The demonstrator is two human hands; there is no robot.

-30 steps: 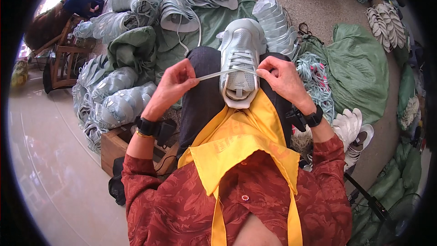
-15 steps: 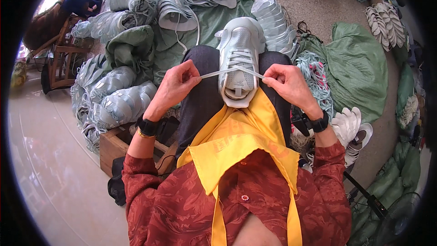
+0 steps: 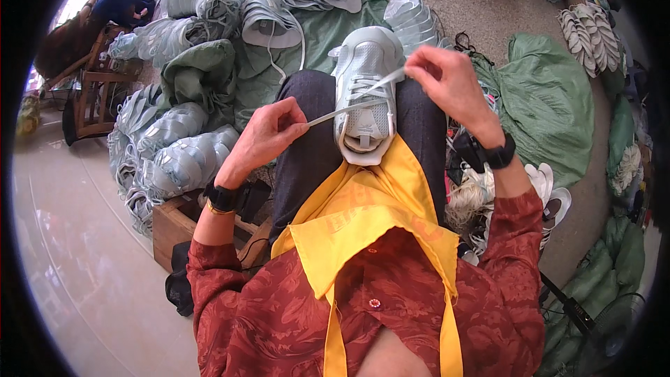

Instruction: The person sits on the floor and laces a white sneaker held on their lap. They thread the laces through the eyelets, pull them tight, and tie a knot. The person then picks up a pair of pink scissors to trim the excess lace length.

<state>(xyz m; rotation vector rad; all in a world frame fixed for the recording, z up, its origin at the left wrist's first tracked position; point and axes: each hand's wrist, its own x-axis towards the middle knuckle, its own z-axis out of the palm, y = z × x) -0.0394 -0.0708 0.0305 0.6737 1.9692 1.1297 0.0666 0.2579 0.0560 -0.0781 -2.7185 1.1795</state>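
A pale grey-blue sneaker upper (image 3: 370, 63) rests between my knees, toe pointing away and tongue toward me. Its lace (image 3: 349, 108) crosses over the top of the tongue. My left hand (image 3: 276, 129) is closed on one lace end, pulling it out taut to the left. To the right of the upper and farther away, my right hand (image 3: 447, 84) pinches the other lace end, which slants up from the eyelets. Both hands are raised just above the thighs.
Stacked pale shoe uppers (image 3: 185, 153) lie to my left, with more at the far side on green cloth (image 3: 314, 45). A wooden box (image 3: 174, 234) stands by my left leg. At the right are a large green sack (image 3: 548, 105) and white uppers (image 3: 590, 38).
My right hand has moved away from me and slightly right, drawing its lace end upward. My left hand keeps its place with the other end.
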